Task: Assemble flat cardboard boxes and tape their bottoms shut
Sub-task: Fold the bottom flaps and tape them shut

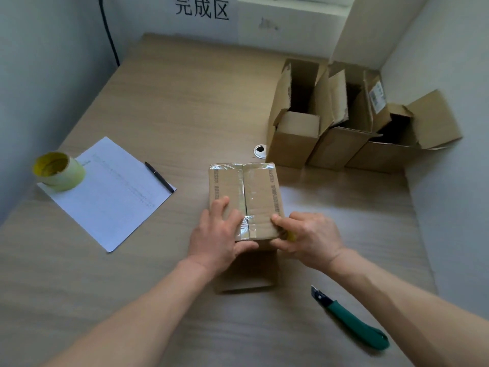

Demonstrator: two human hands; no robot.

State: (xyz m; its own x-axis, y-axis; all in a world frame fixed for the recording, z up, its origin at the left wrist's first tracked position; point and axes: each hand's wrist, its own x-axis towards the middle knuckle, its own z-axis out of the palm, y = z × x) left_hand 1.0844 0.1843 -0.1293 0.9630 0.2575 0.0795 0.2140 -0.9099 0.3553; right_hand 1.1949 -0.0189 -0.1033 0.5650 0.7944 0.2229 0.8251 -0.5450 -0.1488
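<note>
A cardboard box (260,186) stands bottom-up at the middle of the table, its two closed flaps crossed by clear tape along the seam. My left hand (219,234) lies on the near left of the flaps, fingers spread on top and thumb hooked round the near edge. My right hand (307,234) grips the near right corner of the box, thumb on top, fingers curled on the side, with something small and yellow showing under the fingers. A roll of clear tape (59,170) with a yellow core sits far left on a sheet of paper (111,194).
A green-handled utility knife (352,319) lies on the table near my right forearm. A black pen (159,177) rests on the paper's right edge. Three open-topped boxes (341,120) stand in the back right corner. A round cable hole (260,150) is behind the box. Walls close in on three sides.
</note>
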